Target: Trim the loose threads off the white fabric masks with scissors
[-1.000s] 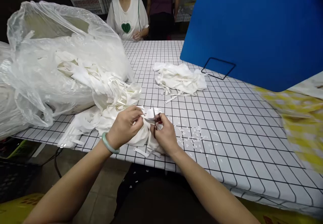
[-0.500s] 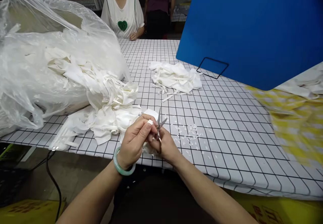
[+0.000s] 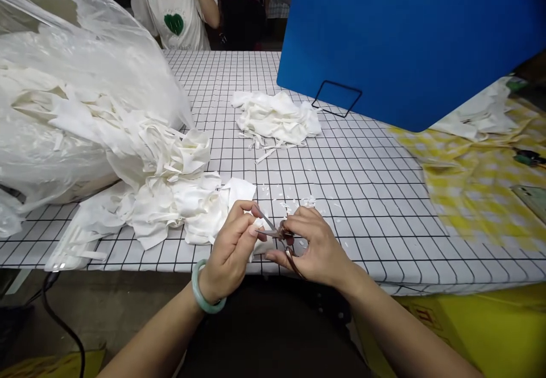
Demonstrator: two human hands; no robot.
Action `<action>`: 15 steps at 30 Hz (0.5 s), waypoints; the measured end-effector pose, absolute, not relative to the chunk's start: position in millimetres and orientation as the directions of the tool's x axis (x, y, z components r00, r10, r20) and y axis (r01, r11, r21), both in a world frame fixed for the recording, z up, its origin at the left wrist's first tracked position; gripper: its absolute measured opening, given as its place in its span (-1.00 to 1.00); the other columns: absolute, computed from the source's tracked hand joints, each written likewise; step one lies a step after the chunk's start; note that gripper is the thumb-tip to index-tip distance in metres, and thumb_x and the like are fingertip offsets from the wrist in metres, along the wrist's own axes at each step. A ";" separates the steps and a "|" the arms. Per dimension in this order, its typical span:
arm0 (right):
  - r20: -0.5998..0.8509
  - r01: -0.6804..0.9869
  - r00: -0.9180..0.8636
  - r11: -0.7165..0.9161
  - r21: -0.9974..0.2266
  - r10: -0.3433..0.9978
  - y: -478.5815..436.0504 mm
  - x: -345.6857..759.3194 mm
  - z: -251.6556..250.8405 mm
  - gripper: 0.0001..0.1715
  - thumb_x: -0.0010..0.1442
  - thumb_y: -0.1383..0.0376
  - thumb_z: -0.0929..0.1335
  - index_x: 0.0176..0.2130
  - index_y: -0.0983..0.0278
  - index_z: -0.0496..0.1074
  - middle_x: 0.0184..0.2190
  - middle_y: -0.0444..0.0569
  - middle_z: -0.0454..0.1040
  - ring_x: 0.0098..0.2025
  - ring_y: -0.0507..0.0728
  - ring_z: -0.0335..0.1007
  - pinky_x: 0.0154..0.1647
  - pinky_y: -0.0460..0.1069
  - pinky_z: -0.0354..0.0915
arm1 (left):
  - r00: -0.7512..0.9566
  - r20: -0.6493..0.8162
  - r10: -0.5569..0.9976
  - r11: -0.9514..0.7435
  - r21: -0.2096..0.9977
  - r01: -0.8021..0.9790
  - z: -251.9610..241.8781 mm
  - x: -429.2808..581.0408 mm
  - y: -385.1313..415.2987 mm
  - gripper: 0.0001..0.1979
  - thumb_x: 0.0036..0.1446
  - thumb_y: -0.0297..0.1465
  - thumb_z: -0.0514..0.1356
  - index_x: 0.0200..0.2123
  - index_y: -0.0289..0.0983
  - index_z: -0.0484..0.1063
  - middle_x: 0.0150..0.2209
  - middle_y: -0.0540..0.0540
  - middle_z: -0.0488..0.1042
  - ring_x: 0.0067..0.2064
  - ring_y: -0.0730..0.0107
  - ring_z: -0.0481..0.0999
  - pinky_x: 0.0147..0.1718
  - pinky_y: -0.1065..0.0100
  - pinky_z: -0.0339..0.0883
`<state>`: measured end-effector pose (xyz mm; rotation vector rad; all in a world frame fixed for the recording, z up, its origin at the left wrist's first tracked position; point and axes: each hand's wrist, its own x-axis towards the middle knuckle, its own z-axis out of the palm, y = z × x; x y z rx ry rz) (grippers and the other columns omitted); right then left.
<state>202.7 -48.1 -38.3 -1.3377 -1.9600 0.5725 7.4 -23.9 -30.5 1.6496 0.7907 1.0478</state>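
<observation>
My right hand (image 3: 313, 243) has its fingers in the handles of a pair of scissors (image 3: 275, 232). The blades stand apart and point left, toward the fingertips of my left hand (image 3: 234, 243). Those fingers are pinched on a white fabric piece (image 3: 261, 247), which is mostly hidden behind the hands. Small white clippings (image 3: 298, 200) lie scattered on the table just beyond. Left of my hands is a heap of white fabric pieces (image 3: 170, 204) with strips. A second white fabric pile (image 3: 277, 117) sits farther back.
A large clear plastic bag (image 3: 106, 54) holding white fabric stands at the left. A blue board (image 3: 384, 42) rises at the back right, by a black wire frame (image 3: 336, 98). Yellow checked cloth (image 3: 460, 190) covers the right side of the grid-patterned table (image 3: 375, 219). People stand across it.
The scissors have swung from pointing away to pointing left at my left fingertips, and my right hand has moved right. The view has shifted. The person opposite has raised an arm.
</observation>
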 end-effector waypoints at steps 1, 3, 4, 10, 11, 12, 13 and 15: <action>0.293 0.624 -0.232 0.373 -0.686 0.928 -48.6 203.3 -38.7 -0.52 0.07 -0.04 0.51 -0.49 0.24 0.35 -0.60 -0.15 0.42 -0.43 0.09 0.22 -0.27 0.06 0.15 | 0.416 0.272 0.868 -0.307 0.952 0.018 -30.7 7.3 -24.0 -0.67 0.44 -0.36 -0.04 -0.36 -0.27 0.40 -0.14 -0.17 0.30 0.04 0.20 0.29 -0.07 0.28 0.31; 0.297 0.623 -0.234 0.377 -0.685 0.926 -49.1 204.2 -38.9 -0.51 0.07 -0.03 0.52 -0.51 0.23 0.34 -0.61 -0.16 0.42 -0.44 0.08 0.22 -0.27 0.05 0.15 | 0.433 0.279 0.857 -0.321 0.947 0.025 -30.2 7.1 -24.2 -0.67 0.44 -0.36 -0.04 -0.35 -0.27 0.39 -0.17 -0.17 0.30 0.02 0.20 0.30 -0.08 0.28 0.31; 0.301 0.622 -0.237 0.382 -0.683 0.924 -49.1 204.3 -38.8 -0.52 0.07 -0.03 0.52 -0.51 0.23 0.34 -0.61 -0.16 0.42 -0.44 0.08 0.22 -0.28 0.05 0.14 | 0.447 0.280 0.850 -0.326 0.945 0.027 -29.7 7.2 -24.3 -0.68 0.44 -0.37 -0.05 -0.34 -0.27 0.39 -0.17 -0.16 0.30 0.00 0.21 0.31 -0.10 0.28 0.32; 0.318 0.623 -0.237 0.395 -0.675 0.918 -49.5 203.5 -38.9 -0.51 0.08 -0.04 0.51 -0.51 0.23 0.35 -0.62 -0.16 0.41 -0.46 0.07 0.22 -0.28 0.04 0.13 | 0.490 0.298 0.819 -0.356 0.934 0.027 -29.6 9.5 -25.6 -0.70 0.45 -0.38 -0.06 -0.31 -0.27 0.39 -0.12 -0.17 0.28 -0.04 0.26 0.33 -0.20 0.33 0.35; 0.319 0.623 -0.236 0.395 -0.675 0.918 -49.7 203.4 -39.0 -0.51 0.08 -0.05 0.50 -0.52 0.23 0.35 -0.62 -0.16 0.41 -0.46 0.07 0.22 -0.28 0.04 0.14 | 0.494 0.300 0.816 -0.363 0.931 0.034 -30.1 9.7 -25.7 -0.69 0.45 -0.38 -0.06 -0.30 -0.28 0.39 -0.11 -0.17 0.28 -0.02 0.25 0.33 -0.15 0.31 0.35; 0.322 0.624 -0.235 0.396 -0.674 0.917 -50.0 203.3 -39.2 -0.51 0.09 -0.05 0.50 -0.52 0.24 0.34 -0.62 -0.16 0.41 -0.46 0.07 0.22 -0.28 0.04 0.14 | 0.500 0.305 0.810 -0.372 0.927 0.039 -30.6 9.9 -25.7 -0.69 0.45 -0.38 -0.06 -0.30 -0.28 0.40 -0.11 -0.17 0.28 -0.01 0.24 0.32 -0.09 0.29 0.34; 0.324 0.624 -0.232 0.396 -0.673 0.917 -50.2 203.3 -39.4 -0.50 0.08 -0.05 0.50 -0.53 0.24 0.34 -0.63 -0.16 0.41 -0.47 0.06 0.22 -0.28 0.04 0.14 | 0.506 0.311 0.805 -0.382 0.923 0.040 -31.2 10.1 -25.7 -0.69 0.45 -0.39 -0.07 -0.30 -0.28 0.40 -0.11 -0.17 0.28 0.00 0.24 0.32 -0.05 0.27 0.33; 0.330 0.627 -0.225 0.396 -0.671 0.917 -50.7 203.2 -39.6 -0.49 0.09 -0.05 0.50 -0.53 0.24 0.34 -0.63 -0.16 0.40 -0.47 0.06 0.22 -0.29 0.03 0.14 | 0.512 0.327 0.794 -0.399 0.917 0.033 -32.0 10.6 -25.5 -0.70 0.45 -0.39 -0.06 -0.29 -0.28 0.40 -0.11 -0.17 0.28 0.00 0.24 0.32 -0.02 0.26 0.31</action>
